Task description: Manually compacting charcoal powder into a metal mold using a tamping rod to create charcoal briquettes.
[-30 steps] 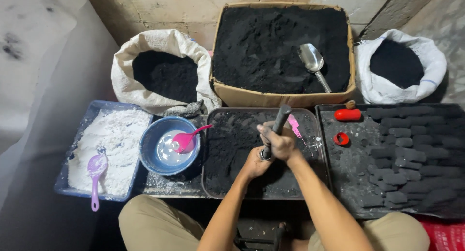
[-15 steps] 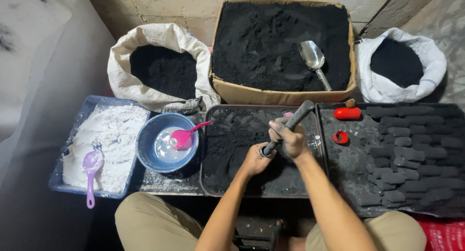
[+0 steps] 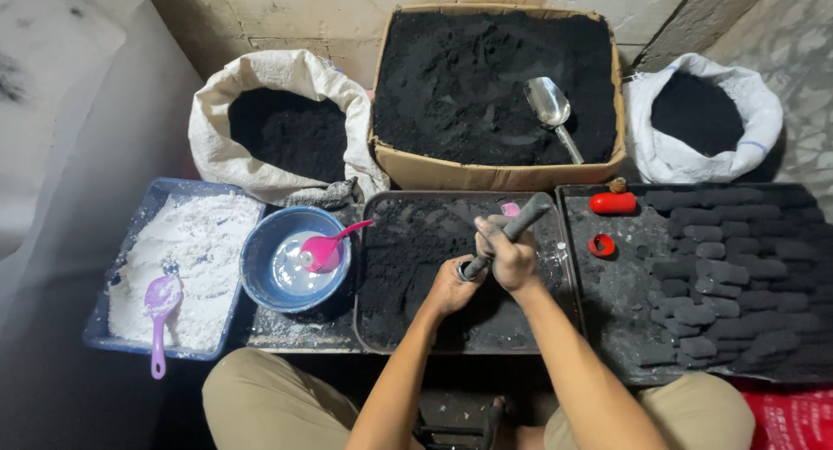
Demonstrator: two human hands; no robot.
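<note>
You sit at a low work surface crowded with trays, set against a rough, pale concrete wall (image 3: 304, 7); a smooth grey slope rises on one side. Take the middle tray (image 3: 375, 268) as your landmark: dark, rectangular, its floor smeared with damp black powder.

Over that tray, both your hands clamp a dark metal tube (image 3: 508, 233), which leans with its upper end towards the far right corner. Your right hand (image 3: 508, 255) wraps closed around the middle of the tube; your left hand (image 3: 451, 285) grips its lower end, pressed into the powder.

Behind the tray stands a cardboard box (image 3: 503, 170) heaped with fine black powder, a shiny metal scoop (image 3: 550, 107) lying on it. Behind and to the left slumps a woven white sack (image 3: 286, 72) of the same powder; a smaller white bag (image 3: 703, 77) sits behind and to the right.

Left of the tray is a round blue bowl (image 3: 256, 259) of whitish liquid with a pink spoon (image 3: 325, 249), then a blue tub (image 3: 165, 198) of crumbly white powder with a purple spoon (image 3: 159, 315). Right of it, a second dark tray (image 3: 607, 328) holds rows of black briquettes (image 3: 720, 268), a red cylinder (image 3: 613, 203) and a red ring (image 3: 601, 245).
</note>
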